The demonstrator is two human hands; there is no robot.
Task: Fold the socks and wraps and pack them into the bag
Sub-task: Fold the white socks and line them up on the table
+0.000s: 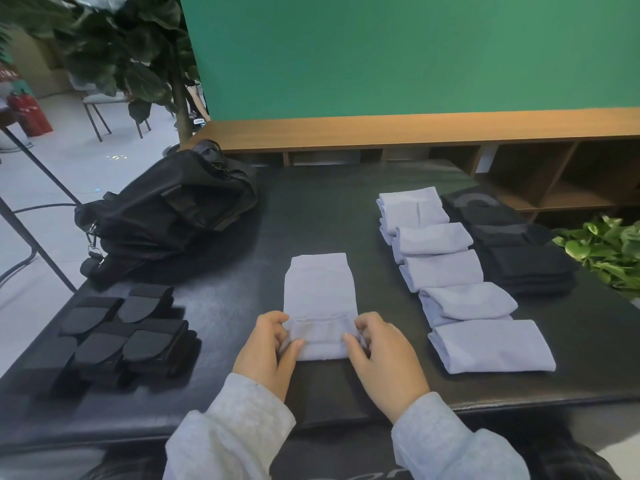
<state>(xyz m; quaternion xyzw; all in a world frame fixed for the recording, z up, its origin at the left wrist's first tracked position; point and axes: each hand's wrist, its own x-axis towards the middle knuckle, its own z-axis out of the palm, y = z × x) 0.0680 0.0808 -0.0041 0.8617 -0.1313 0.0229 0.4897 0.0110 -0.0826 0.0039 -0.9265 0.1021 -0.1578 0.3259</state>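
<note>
A light grey sock (320,292) lies flat in the middle of the dark table (311,209), its near end folded over. My left hand (268,351) pinches the left side of that fold and my right hand (384,358) pinches the right side. A black bag (169,216) slumps at the table's far left. Several folded grey socks (446,268) line up in a row to the right, with folded black socks (523,258) behind them. Folded black wraps (114,337) lie in a group at the left front.
A leafy green plant (606,251) sits at the table's right edge. A low wooden shelf (450,133) runs behind the table under a green wall. A tall potted plant (138,64), chairs and a red extinguisher (29,112) stand at the far left.
</note>
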